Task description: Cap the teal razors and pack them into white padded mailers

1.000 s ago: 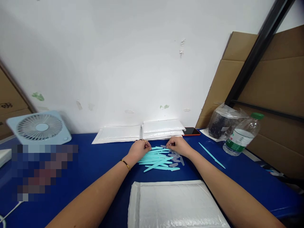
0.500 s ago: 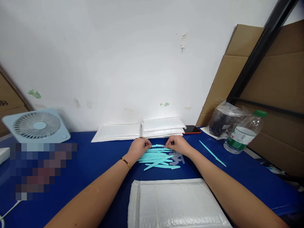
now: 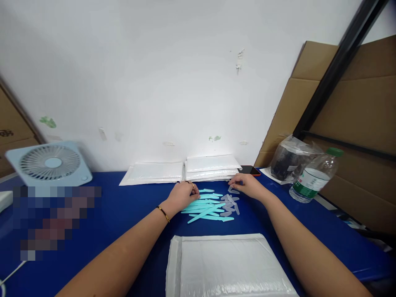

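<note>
A loose pile of turquoise eyebrow razors point(image 3: 206, 207) lies on the blue table, their handles toward the left. My left hand point(image 3: 185, 194) is at the pile's left side, its thumb and fingers closed at the handle end of a razor. Just right of the pile, several clear blade caps point(image 3: 228, 203) are scattered. My right hand point(image 3: 246, 185) pinches a clear cap point(image 3: 234, 191) at the far edge of these caps. Closest to me lies a white bubble mailer point(image 3: 229, 264), flat between my forearms.
Stacked white mailers point(image 3: 213, 164) lie against the wall, with a phone point(image 3: 250, 170) beside them. To the right stand a water bottle point(image 3: 312, 179) and a plastic-wrapped dark cup point(image 3: 283, 161). A light blue fan point(image 3: 52, 163) is at the left.
My right hand has moved right, from the razors to the clear caps. My left hand has shifted slightly nearer. The lone razor at right no longer shows; my right forearm covers that place.
</note>
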